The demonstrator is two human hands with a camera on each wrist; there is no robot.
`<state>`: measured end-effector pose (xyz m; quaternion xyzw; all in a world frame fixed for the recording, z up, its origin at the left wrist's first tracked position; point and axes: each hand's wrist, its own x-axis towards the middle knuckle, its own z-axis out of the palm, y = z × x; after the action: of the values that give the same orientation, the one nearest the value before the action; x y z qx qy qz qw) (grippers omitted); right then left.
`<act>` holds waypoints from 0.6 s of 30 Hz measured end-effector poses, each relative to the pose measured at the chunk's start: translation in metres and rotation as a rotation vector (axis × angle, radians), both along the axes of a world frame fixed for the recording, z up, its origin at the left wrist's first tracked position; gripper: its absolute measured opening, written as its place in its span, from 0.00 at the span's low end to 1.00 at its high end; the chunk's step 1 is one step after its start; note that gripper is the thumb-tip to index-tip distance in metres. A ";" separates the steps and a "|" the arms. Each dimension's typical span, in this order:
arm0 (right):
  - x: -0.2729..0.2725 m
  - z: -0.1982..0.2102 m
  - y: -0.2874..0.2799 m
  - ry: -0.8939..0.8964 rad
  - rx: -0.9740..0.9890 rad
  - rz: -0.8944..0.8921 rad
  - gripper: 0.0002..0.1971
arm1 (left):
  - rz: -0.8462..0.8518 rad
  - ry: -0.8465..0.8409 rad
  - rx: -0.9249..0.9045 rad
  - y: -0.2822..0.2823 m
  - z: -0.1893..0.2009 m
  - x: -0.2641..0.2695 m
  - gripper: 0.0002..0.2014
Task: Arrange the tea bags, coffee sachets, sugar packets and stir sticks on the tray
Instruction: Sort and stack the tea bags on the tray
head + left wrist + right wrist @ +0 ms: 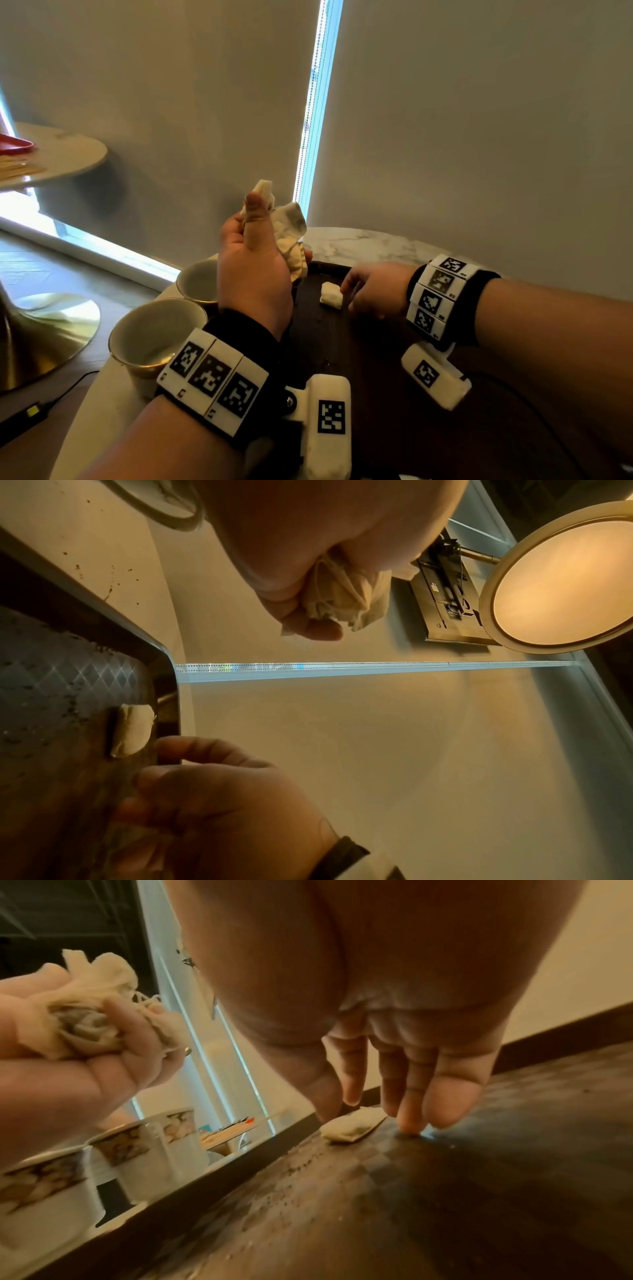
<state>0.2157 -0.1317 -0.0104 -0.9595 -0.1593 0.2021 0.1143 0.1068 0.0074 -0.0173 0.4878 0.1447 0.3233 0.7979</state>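
My left hand (263, 240) is raised above the tray's far left corner and grips a crumpled bunch of pale tea bags (291, 236); the same bunch (342, 596) fills its palm in the left wrist view. One tea bag (331, 295) lies flat on the dark tray (342, 370) near its far edge. My right hand (349, 291) rests just right of that tea bag (352, 1125), fingers (409, 1118) straight and pointing down, one tip touching the tray floor (445, 1191). It holds nothing. No sachets or packets show.
Two gold-rimmed cups (198, 281) (154, 335) stand left of the tray on the marble table (370, 243). Dark crumbs speckle the tray (51, 669). A second round table (68, 154) at far left carries wooden sticks (20, 168) and something red. A cable lies on the floor.
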 end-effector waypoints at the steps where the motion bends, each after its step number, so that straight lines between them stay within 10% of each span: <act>1: -0.005 0.002 0.000 0.016 -0.039 0.037 0.17 | 0.007 0.007 -0.003 0.000 0.000 0.000 0.23; 18: -0.015 0.007 0.029 0.008 -0.265 0.247 0.26 | 0.032 0.086 0.096 0.000 -0.003 0.000 0.35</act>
<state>0.2008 -0.1030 -0.0035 -0.9385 -0.2477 0.2376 -0.0381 0.1070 0.0078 -0.0198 0.5365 0.1711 0.3215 0.7613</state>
